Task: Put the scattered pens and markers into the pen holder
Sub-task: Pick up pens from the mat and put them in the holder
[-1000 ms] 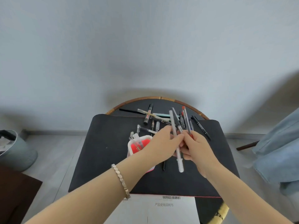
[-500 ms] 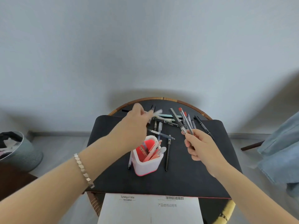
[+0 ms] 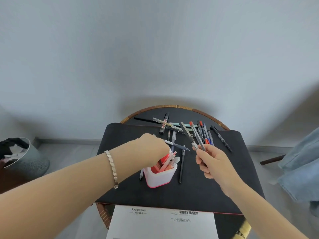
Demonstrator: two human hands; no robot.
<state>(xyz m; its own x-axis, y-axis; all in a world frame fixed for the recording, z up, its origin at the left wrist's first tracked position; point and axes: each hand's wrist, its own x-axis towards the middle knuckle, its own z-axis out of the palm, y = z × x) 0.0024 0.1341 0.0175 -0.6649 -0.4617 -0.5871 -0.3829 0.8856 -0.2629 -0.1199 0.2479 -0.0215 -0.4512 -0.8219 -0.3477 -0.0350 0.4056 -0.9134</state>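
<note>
— Pens (image 3: 174,125) strewn across the far end of the black mat (image 3: 198,192), some spilling onto the round table (image 3: 174,106) behind it. Pen holder (image 3: 161,175), white with a pink base, upright near the mat's middle, already stuffed with several pens.

— Left hand (image 3: 152,149)?

— Hovering right over the holder's back rim, knuckles up, fingers curled down out of sight. Can't tell whether gripping anything. Metal bracelet (image 3: 112,167) on that wrist.

— And the right hand (image 3: 209,160)?

— Raised just right of the holder, closed around two pens: a dark grey pen (image 3: 187,134) and a red-capped pen (image 3: 196,133), both slanting up and away toward the far pile.

— Loose ones near the holder?

— Long black pen (image 3: 181,167) lying flat just beside the holder's right wall, running front to back. Another pen (image 3: 141,175) poking out on the holder's left, mostly hidden under the left forearm. Grey pen (image 3: 177,145) lying crosswise just behind the holder.

— Farther out?

— Black marker with red lettering (image 3: 164,124) near the back edge, crossed by a pale pen. Cluster of red, blue and grey pens behind the right hand. Slim black pen (image 3: 221,138) alone toward the mat's right side.

— Foreground?

— Printed white sheet (image 3: 162,223) at the near edge, partly over the mat. Grey bin (image 3: 25,157) on the floor at far left.
</note>
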